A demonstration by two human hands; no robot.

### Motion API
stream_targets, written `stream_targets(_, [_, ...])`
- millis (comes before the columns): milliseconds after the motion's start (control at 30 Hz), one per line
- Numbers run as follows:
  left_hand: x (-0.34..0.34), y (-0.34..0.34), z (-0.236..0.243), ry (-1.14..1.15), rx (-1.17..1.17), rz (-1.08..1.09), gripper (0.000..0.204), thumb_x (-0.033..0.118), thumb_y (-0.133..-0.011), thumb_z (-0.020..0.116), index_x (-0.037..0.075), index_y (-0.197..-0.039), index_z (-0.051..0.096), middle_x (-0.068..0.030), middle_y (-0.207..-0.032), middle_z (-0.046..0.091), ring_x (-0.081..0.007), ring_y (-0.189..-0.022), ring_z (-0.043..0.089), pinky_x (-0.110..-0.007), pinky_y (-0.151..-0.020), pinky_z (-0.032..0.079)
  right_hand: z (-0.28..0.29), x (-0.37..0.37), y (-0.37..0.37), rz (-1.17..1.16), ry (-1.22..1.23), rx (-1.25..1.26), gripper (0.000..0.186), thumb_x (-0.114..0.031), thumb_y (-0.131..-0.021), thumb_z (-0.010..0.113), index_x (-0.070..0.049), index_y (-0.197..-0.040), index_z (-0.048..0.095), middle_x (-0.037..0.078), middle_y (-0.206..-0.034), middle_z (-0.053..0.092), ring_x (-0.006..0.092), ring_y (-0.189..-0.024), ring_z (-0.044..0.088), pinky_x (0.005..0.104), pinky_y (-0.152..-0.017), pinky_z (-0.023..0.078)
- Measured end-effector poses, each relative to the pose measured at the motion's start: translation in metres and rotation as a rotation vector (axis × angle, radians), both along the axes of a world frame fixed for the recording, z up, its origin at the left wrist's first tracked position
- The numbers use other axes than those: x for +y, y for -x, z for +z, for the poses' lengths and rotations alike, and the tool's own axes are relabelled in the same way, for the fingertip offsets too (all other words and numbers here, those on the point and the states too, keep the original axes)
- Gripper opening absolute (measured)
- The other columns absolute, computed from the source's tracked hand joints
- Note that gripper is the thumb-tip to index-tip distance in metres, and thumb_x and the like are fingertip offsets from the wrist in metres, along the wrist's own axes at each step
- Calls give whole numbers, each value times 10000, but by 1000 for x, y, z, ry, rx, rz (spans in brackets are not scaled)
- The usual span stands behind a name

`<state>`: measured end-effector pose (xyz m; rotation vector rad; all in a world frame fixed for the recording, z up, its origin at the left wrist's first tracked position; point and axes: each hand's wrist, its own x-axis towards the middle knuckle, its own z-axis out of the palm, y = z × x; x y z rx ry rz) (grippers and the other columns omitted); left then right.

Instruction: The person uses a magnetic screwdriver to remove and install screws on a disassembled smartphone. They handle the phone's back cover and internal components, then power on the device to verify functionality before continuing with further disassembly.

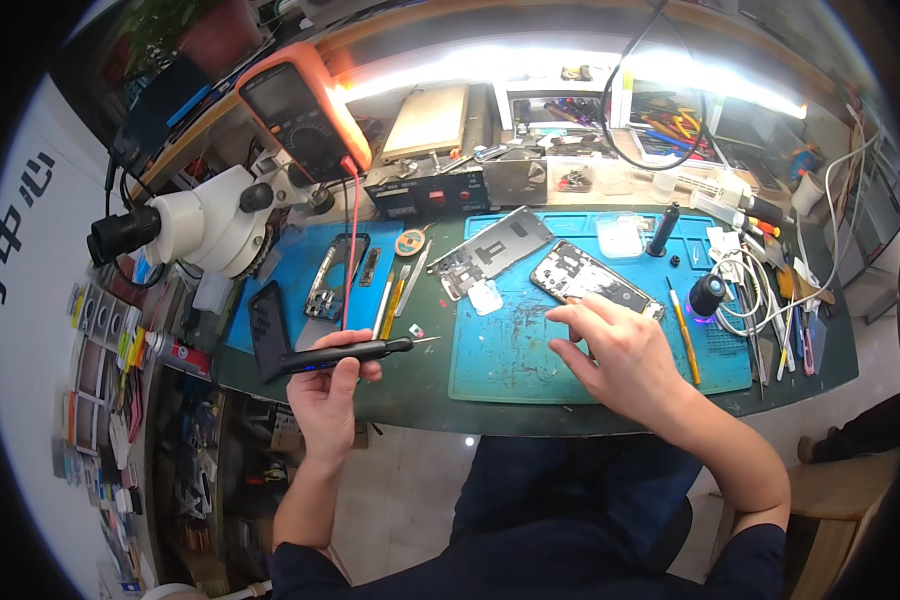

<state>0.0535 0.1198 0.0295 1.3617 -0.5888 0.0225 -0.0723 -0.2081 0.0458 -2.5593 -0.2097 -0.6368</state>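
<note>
My left hand (330, 405) grips a slim black pen-shaped tool (350, 354) with small blue lights and a thin metal tip pointing right, like an electric screwdriver. My right hand (610, 360) hovers over the turquoise work mat (490, 370), fingers bent and apart, just below an opened phone (590, 280) with exposed internals. A detached grey phone panel (490, 250) lies left of that phone, beside a small white piece (485, 297). A yellow screwdriver (684, 330) rests to the right, near a dark cylinder with a purple glow (706, 296).
A white microscope (202, 225) and orange multimeter (295, 115) stand at back left. A black phone (268, 322) and phone frame (325, 300) lie on a blue mat. Cables (760, 300) and tools crowd the right. Someone's dark-clad leg (870, 425) shows at far right.
</note>
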Motion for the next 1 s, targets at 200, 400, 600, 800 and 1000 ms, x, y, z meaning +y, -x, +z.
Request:
stream_targets(200, [-8,-30,16,-652,-1065,364,291,-72,-952,753,-15,-1236,724,-192,-1287,743,-346,-1117,753,-406,-943,624,-21,-5,4,176,127,58,264,-175,-944,804,-76,-1182,747,54,-1106,689,262,-1032,725,368,-845,620])
stream_targets(400, [-22,-40,10,-1030,-1064,173,367,-99,-901,668,-2,-1252,712,-149,-1380,708,-342,-1183,741,-421,-963,628,-33,1,6,188,290,-58,90,-107,-840,687,-89,-925,662,56,-950,602,216,-938,656,321,-785,579])
stream_targets(600, [-28,-37,14,-1175,-1029,66,392,-81,-874,655,-9,-1256,701,-133,-1382,696,-317,-1162,721,-420,-958,601,-24,-6,10,185,344,56,106,-97,-866,686,-53,-955,650,69,-983,618,219,-958,674,313,-788,587])
stream_targets(800, [-29,-39,26,-1264,-967,-94,402,-113,-891,646,-4,-1274,697,-152,-1377,703,-358,-1198,691,-446,-1021,575,-24,-14,-5,291,357,60,146,-94,-851,705,-12,-968,673,108,-930,685,255,-891,716,360,-754,600])
stream_targets(1000, [-42,-40,48,-1276,-1088,-83,442,-69,-847,669,24,-1277,718,-123,-1351,712,-328,-1149,703,-435,-978,581,-28,-20,-16,387,269,114,177,-95,-852,721,18,-979,673,156,-885,721,319,-866,762,427,-762,617])
